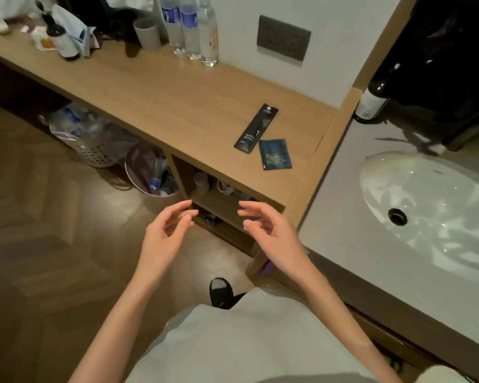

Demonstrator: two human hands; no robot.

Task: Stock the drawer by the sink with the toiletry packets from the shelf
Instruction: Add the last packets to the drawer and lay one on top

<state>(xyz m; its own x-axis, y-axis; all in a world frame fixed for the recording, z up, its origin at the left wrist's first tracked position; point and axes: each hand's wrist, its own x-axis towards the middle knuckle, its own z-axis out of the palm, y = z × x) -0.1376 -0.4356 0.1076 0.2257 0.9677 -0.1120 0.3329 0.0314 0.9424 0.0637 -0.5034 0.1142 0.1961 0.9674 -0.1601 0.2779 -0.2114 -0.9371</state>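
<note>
A long black toothbrush packet (256,129) lies on the wooden shelf (161,95) near its right end. A small square dark blue packet (275,154) lies just beside it, nearer to me. My left hand (166,230) and my right hand (268,230) hover side by side in front of the shelf's edge, below the packets, with fingers loosely spread and nothing in them. The drawer front (382,331) under the sink counter shows at lower right, closed as far as I can tell.
A white sink basin (432,211) sits in the grey counter at right, a dark bottle (371,102) behind it. Three water bottles (190,29), a grey cup (147,33) and clutter stand at the shelf's back. Two bins (94,139) stand below on the wooden floor.
</note>
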